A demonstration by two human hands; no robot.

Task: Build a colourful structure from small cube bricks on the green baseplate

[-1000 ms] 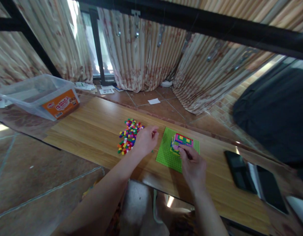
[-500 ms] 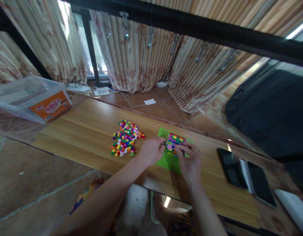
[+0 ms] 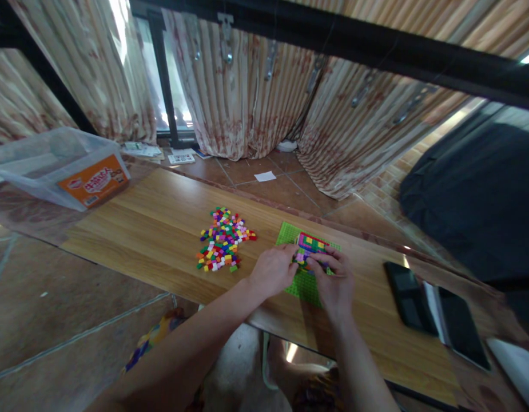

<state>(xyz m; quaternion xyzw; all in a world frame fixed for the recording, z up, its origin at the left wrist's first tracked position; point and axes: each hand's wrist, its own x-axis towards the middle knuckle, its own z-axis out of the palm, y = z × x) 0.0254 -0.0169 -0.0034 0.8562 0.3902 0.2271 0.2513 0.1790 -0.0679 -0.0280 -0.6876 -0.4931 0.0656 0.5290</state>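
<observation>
A small block-shaped structure of multicoloured toy bricks (image 3: 314,242) stands on a green studded baseplate (image 3: 306,289). My left hand (image 3: 273,269) has its fingers bent against the structure's left side, with thumb and forefinger close together. From the right, my right hand (image 3: 335,281) grips the structure's near side, its thumb toward the middle and its fingers curled over the right end. Whether a single brick sits between the fingertips is hidden. Left of the baseplate, a loose pile of small bricks (image 3: 223,240) in many colours is spread on the wood.
Everything rests on a long wooden tabletop (image 3: 161,212). A clear plastic bin (image 3: 67,189) with an orange label stands at its far left. To the right lie a dark phone-like slab (image 3: 408,297) and another dark slab (image 3: 461,326). Curtains (image 3: 247,103) hang beyond the table.
My left fingers have moved slightly right, further over the structure's left side. My right fingers have closed in around its right end. The whole view has shifted a little.
</observation>
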